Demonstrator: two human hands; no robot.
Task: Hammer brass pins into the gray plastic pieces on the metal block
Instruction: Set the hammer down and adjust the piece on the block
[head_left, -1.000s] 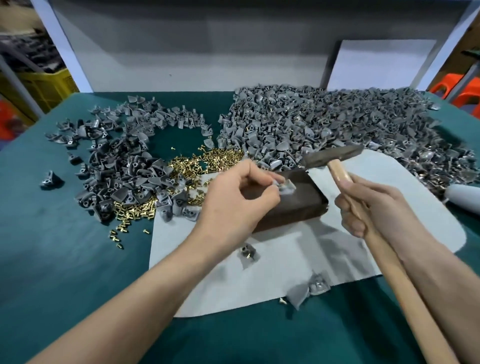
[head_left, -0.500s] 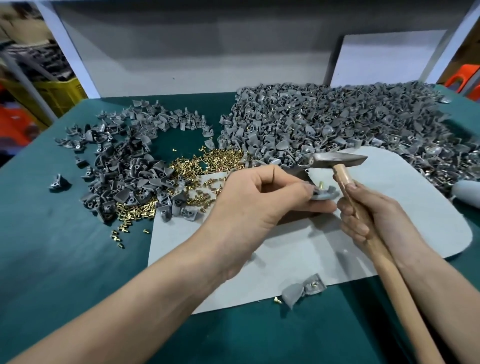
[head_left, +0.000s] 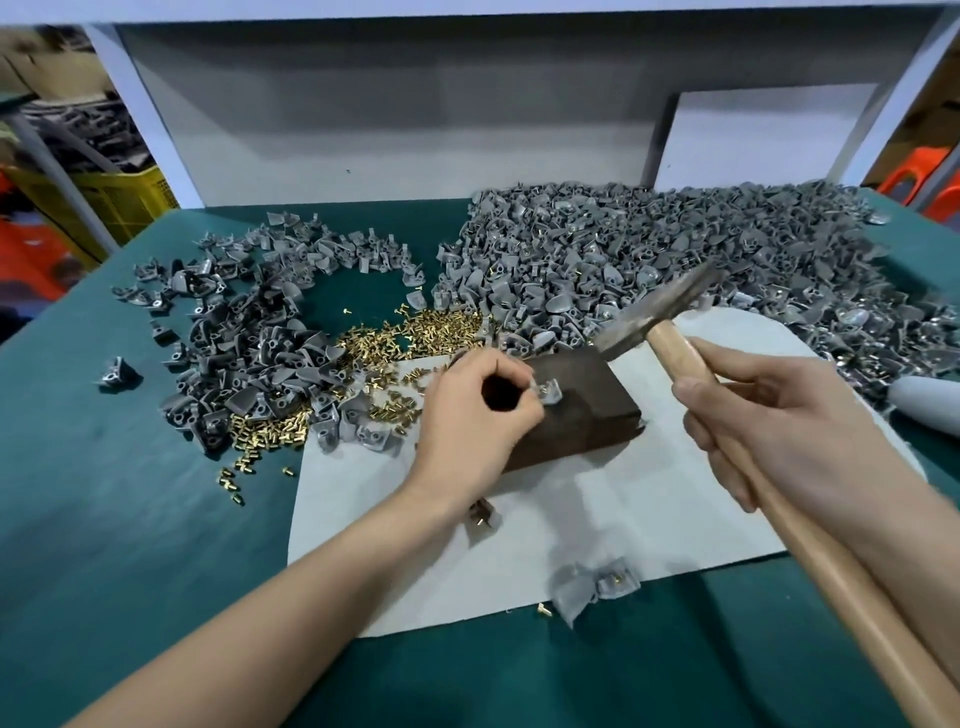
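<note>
A dark metal block (head_left: 587, 415) lies on a pale grey mat (head_left: 597, 519). My left hand (head_left: 472, 421) pinches a small gray plastic piece (head_left: 548, 391) and holds it down on the block's top left. My right hand (head_left: 779, 431) grips the wooden handle of a hammer (head_left: 660, 312); its steel head hangs tilted above the block's far right corner. Loose brass pins (head_left: 410, 338) are scattered left of the block.
A big heap of gray pieces (head_left: 675, 260) fills the back right of the green table (head_left: 104, 519); a smaller heap (head_left: 249, 353) lies at the left. Two gray pieces (head_left: 592, 584) sit at the mat's front edge, another (head_left: 480, 514) under my left wrist. A yellow crate (head_left: 119, 202) stands beyond the table.
My left hand brought the gray piece back down onto the block. The hammer head rose and tilted up to the right, away from the piece.
</note>
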